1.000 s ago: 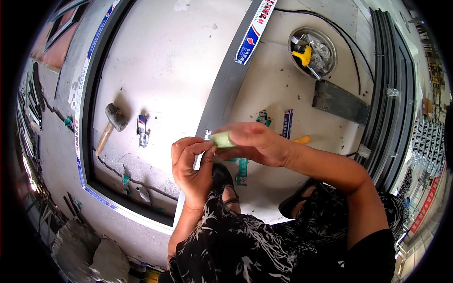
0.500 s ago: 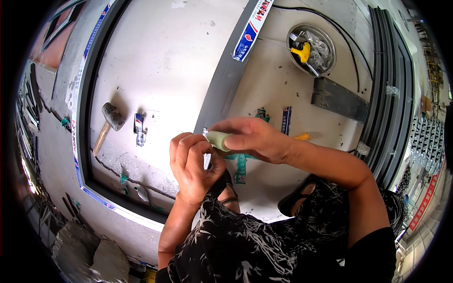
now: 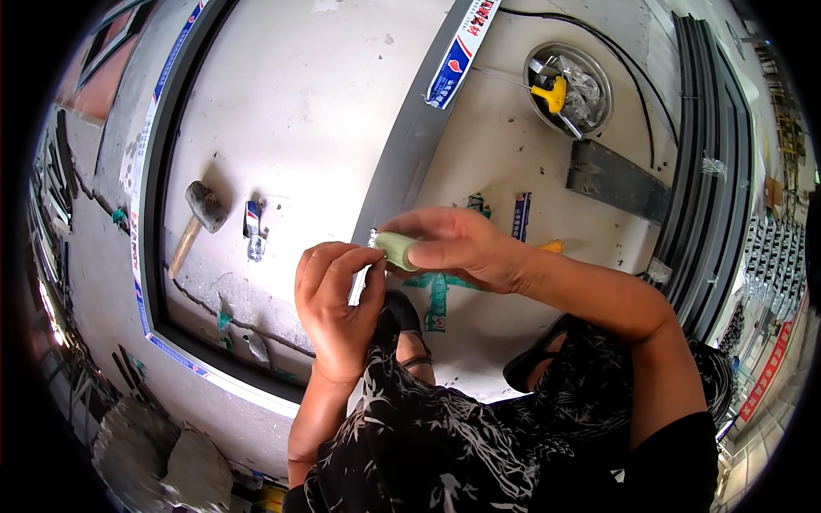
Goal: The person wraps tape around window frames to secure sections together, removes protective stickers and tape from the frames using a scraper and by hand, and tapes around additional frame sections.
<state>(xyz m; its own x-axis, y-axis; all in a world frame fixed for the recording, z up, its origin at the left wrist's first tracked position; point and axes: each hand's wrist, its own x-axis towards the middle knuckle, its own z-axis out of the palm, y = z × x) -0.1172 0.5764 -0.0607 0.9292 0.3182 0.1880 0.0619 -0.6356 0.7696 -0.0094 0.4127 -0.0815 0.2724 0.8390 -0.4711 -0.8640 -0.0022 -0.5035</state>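
In front of me, my right hand [image 3: 466,250] is closed around a pale green cylinder [image 3: 397,248], with its fingers over the far side and thumb along the near side. My left hand [image 3: 338,308] meets the cylinder's left end, thumb and forefinger pinched together there. Whatever small thing may be between those fingertips cannot be made out. Both hands are held above the grey frame bar [image 3: 398,162], whose near part they hide. A small shiny bit [image 3: 373,235] shows beside the cylinder's left end.
A wooden-handled mallet [image 3: 205,208] and a crumpled wrapper [image 3: 255,231] lie within the dark frame [image 3: 154,214] at left. Back right, a metal bowl [image 3: 609,111] holds a yellow-handled tool [image 3: 554,94] and plastic bags. Long grey profiles [image 3: 714,128] line the right side. Green tape [image 3: 436,308] lies near my feet.
My left hand has shifted slightly left, and its fingers have straightened into a pinch at the cylinder's end. My right hand still holds the cylinder in nearly the same place.
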